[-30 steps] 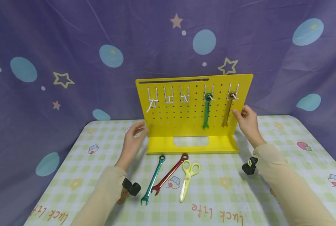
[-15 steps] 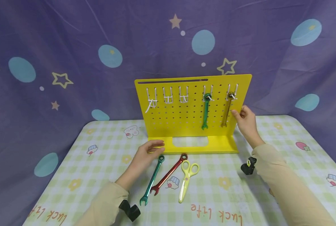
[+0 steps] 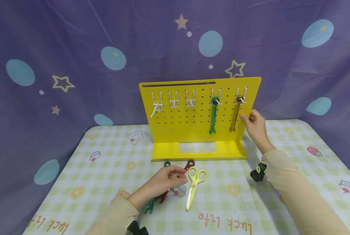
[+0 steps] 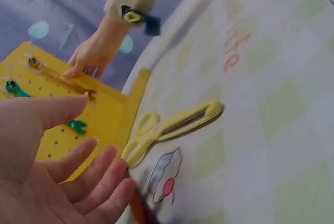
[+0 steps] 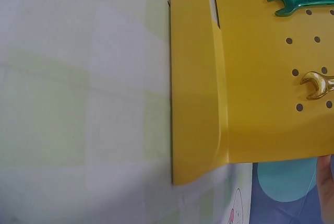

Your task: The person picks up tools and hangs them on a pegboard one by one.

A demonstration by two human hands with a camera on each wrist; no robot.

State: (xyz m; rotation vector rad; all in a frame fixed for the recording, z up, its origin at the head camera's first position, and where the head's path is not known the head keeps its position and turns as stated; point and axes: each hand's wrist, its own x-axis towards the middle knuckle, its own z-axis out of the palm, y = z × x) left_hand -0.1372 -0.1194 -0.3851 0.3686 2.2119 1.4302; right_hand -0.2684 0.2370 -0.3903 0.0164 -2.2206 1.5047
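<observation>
My left hand (image 3: 163,181) hovers above two wrenches on the table, fingers loosely bent and apart, holding nothing. Beneath it in the head view, a red wrench (image 3: 190,164) and a teal wrench (image 3: 149,207) are partly hidden. Yellow scissors (image 3: 192,192) lie just right of that hand, handles toward the board. With thumb in front and fingers behind, my right hand (image 3: 256,128) grips the right edge of a yellow pegboard (image 3: 177,130). A green wrench (image 3: 213,118) and a gold wrench (image 3: 236,117) hang from its hooks, the gold one nearest the right hand.
Three white hooks on the board's left half, one of them the bent left hook (image 3: 156,107), bear no tools. The pegboard stands on its yellow base (image 3: 166,151) on a checked tablecloth (image 3: 104,176). A purple curtain (image 3: 75,39) hangs behind the table.
My left hand has left the board's left side and come toward me and to the right, over the wrenches. The right hand keeps its grip on the board.
</observation>
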